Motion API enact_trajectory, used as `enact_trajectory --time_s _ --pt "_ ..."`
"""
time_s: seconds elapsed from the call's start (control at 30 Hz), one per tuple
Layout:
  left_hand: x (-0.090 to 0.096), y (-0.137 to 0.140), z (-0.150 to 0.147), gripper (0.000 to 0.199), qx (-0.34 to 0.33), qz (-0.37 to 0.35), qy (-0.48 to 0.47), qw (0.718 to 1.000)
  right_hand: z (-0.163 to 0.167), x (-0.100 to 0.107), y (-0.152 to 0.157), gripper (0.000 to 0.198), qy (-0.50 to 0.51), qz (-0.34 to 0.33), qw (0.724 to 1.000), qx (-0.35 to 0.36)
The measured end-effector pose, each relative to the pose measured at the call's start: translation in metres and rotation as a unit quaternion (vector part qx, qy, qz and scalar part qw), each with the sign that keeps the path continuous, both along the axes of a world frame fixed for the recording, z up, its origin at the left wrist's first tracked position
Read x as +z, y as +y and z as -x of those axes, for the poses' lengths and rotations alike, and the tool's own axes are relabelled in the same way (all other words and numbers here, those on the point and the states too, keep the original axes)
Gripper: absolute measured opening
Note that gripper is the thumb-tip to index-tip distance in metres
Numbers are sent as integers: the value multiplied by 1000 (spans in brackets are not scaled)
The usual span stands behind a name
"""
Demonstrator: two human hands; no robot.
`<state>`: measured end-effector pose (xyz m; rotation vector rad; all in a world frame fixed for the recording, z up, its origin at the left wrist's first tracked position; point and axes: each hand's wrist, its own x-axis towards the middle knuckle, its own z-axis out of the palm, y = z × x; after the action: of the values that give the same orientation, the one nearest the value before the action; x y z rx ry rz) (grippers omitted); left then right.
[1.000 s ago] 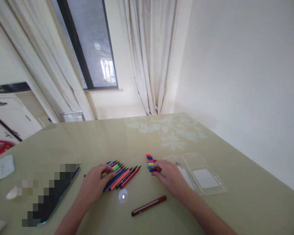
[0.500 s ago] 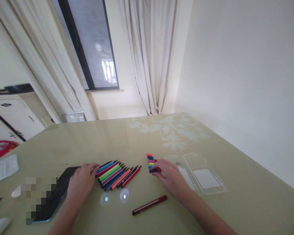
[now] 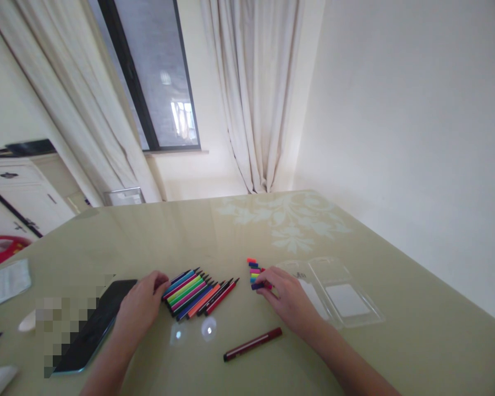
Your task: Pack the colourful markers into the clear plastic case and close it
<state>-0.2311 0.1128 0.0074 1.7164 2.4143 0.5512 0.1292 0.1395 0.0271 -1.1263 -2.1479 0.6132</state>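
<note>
Uncapped markers [image 3: 198,295] of several colours lie side by side in a slanted row, tips pointing away to the upper right. At the row's left end is my left hand [image 3: 142,300], fingers curled together and touching the nearest dark marker; what they pinch is hidden. My right hand [image 3: 286,297] pinches a dark purple-blue marker cap [image 3: 257,286] between thumb and fingers. Just beyond it, loose marker caps [image 3: 253,271] in orange, blue, pink and yellow line up, partly covered by my fingers. A capped dark red marker [image 3: 253,345] lies alone nearer to me.
A clear plastic case [image 3: 348,300] lies unfolded beneath and right of my right hand. Left of my left forearm is a dark tablet or phone [image 3: 93,324], partly blurred out. A pale packet [image 3: 6,286] and a white object [image 3: 0,379] sit at the table's left edge.
My left hand has shifted very slightly, its fingers curling more at the row's left end. My right hand stays on the cap, and the markers lie almost as before.
</note>
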Motion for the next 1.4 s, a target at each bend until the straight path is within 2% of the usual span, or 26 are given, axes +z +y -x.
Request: enact_trajectory --time_s 0.1,0.2,0.3,0.43,0.73,0.9,1.07,1.4 --pt "4 2 -11 36 -4 -73 -44 996 -1 1 0 11 15 -5 1000 -1" --pt "8 1 -40 42 -76 -137 -128 979 -1 4 0 13 36 -8 999 -11" --pt "9 -6 -76 38 -183 -129 -206 953 0 8 0 16 50 -10 999 -18" --pt "7 -18 -107 35 -221 -70 -264 936 0 9 -1 16 66 -10 998 -13" --pt "4 -20 -112 33 -246 -66 -269 929 4 4 -2 18 85 -4 996 8" --pt "3 -21 -112 33 -240 -71 -265 931 4 6 -2 17 95 5 995 19" --pt "4 -22 -116 31 -263 -80 -277 921 6 8 -4 16 91 24 995 36" --pt "1 -30 -124 34 -237 -84 -273 929 6 11 -6 20 85 48 993 66"
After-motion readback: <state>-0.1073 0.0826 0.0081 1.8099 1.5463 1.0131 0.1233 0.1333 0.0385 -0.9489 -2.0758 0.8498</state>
